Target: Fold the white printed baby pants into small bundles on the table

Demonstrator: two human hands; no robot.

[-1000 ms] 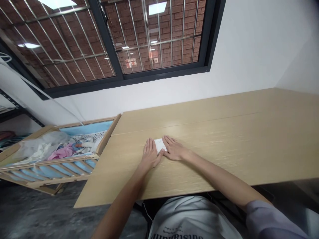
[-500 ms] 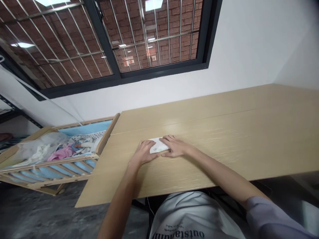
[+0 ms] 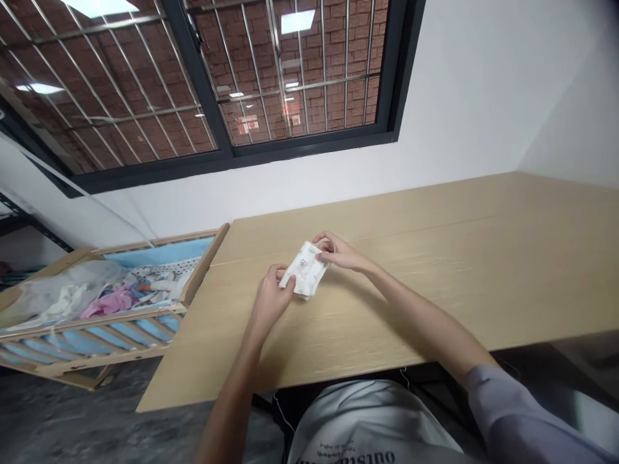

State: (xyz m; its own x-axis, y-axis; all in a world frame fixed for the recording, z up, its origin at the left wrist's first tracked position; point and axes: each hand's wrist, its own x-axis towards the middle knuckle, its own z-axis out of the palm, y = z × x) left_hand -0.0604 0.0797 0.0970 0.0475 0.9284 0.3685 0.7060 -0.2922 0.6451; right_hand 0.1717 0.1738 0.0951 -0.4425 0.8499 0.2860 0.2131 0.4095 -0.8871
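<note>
A small folded white piece with a faint print (image 3: 304,269) is held up between my hands, tilted, over the wooden table (image 3: 411,258). It looks soft, but whether it is a cloth or a diaper I cannot tell. My left hand (image 3: 273,293) pinches its lower left side, thumb on the face toward me. At the upper right edge, the thumb and fingers of my right hand (image 3: 338,251) grip it. Some of the fingers are hidden behind the piece.
Left of the table stands a wooden crib (image 3: 206,267) with blue lining, holding a pink cloth (image 3: 109,303), white cloths and clear plastic. A barred window (image 3: 232,151) and white wall rise behind the table. The table's front edge lies close to my body.
Both hands were pressing the white piece flat on the table. Now they have lifted it and tipped its printed face toward me, with the right hand higher and farther from me.
</note>
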